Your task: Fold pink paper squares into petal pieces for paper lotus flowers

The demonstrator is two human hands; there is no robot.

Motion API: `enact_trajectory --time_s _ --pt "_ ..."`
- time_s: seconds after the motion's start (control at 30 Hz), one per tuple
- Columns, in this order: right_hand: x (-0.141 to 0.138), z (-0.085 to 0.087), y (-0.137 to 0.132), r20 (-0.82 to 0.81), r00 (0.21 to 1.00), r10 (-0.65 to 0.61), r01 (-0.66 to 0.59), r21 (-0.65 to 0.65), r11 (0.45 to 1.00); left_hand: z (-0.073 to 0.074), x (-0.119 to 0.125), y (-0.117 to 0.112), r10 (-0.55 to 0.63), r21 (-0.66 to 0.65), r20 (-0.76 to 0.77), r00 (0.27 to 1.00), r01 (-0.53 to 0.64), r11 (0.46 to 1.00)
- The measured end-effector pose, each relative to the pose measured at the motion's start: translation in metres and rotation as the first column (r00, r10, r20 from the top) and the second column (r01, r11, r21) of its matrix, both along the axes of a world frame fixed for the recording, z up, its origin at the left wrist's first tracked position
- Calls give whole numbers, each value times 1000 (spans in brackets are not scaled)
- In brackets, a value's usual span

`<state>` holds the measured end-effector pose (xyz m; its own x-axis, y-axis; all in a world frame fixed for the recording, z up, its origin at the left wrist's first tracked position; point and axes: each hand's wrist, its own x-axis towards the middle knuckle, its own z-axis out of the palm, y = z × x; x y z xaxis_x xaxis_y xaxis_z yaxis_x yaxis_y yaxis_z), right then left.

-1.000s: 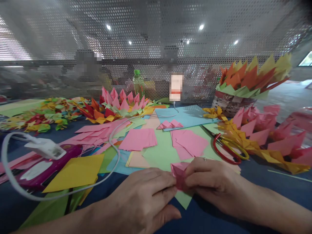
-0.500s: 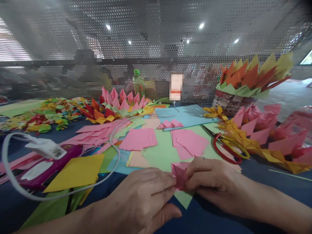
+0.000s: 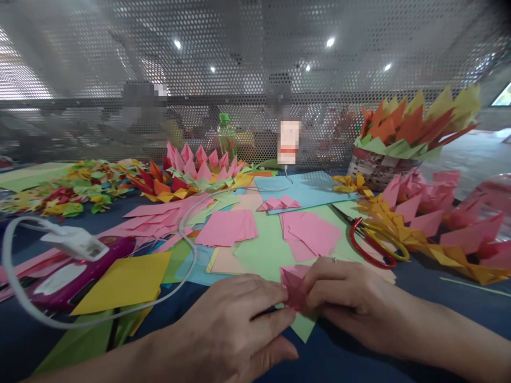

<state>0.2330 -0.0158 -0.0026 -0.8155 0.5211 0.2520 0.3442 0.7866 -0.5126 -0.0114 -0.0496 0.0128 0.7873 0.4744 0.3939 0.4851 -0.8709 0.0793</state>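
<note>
A small folded piece of pink paper (image 3: 294, 282) lies on a green sheet (image 3: 304, 325) near the front of the table. My right hand (image 3: 351, 298) pinches its right side between thumb and bent fingers. From the left, my left hand (image 3: 243, 324) reaches to the paper; its fingers are stretched out, the fingertips touching the left edge, the thumb apart below. Beyond the hands are two stacks of pink paper squares (image 3: 227, 227), (image 3: 313, 234). A few small folded pink pieces (image 3: 279, 202) rest on a blue sheet (image 3: 303, 184).
Red-and-yellow-handled scissors (image 3: 373, 250) lie at right, beside pink and yellow folded paper flowers (image 3: 435, 213). At left are a purple power strip (image 3: 85, 271), a white cable (image 3: 195, 255) and yellow paper (image 3: 123, 279). A phone (image 3: 289, 142) leans against the perforated metal screen (image 3: 239, 64).
My left hand's fingers have spread a little, the lower ones shifting right and down by the pink paper. My right hand keeps its pinch, almost unmoved.
</note>
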Motion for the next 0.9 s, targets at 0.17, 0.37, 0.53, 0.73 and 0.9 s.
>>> enact_trajectory --time_s 0.17,0.37,0.53,0.73,0.9 --pt "-1 0 1 17 1000 -25 25 -17 1000 -6 -2 -1 9 1 31 999 -9 1000" --pt "0 2 1 25 1000 6 -5 -24 1000 -4 -1 -1 9 4 22 1000 -9 1000" --pt "-1 6 -1 53 998 16 -15 -18 1000 -3 2 0 27 19 28 999 -27 999" --pt "-3 9 -1 50 999 5 -7 40 999 -2 -2 2 -20 23 55 998 19 1000" --pt "-3 10 -2 66 998 2 -5 41 999 -2 0 0 17 -6 32 999 -17 1000"
